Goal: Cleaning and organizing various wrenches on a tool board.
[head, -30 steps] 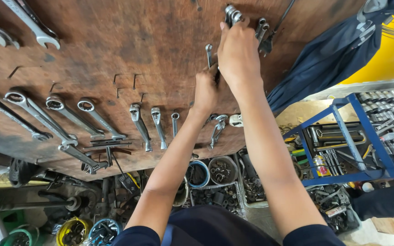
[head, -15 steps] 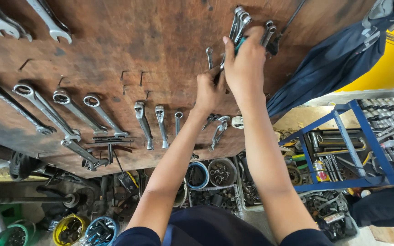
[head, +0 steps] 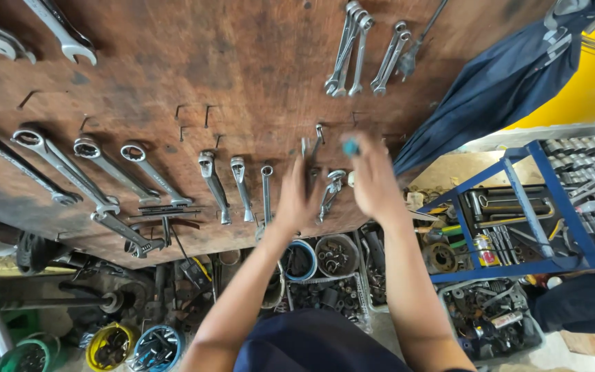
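Here left hand [head: 299, 200] grips slim wrench [head: 316, 141], long axis vertical.

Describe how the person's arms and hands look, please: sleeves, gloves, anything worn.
Both forearms are bare up to the elbows. The left hand and right hand wear no gloves; no watch or ring shows. Dark navy clothing covers the body below the arms.

both hands motion-blurred: left hand [head: 296, 200] fingers smeared over small hanging spanner [head: 316, 141], grip unclear. right hand [head: 374, 180] pinches small teal object [head: 350, 147], too blurred to identify. large silver open-end wrenches [head: 70, 43] upper left cut by top edge. dark blue cloth [head: 504, 89] upper right hides board edge. blue metal rack [head: 518, 207] cut at right edge, contents too small to tell.
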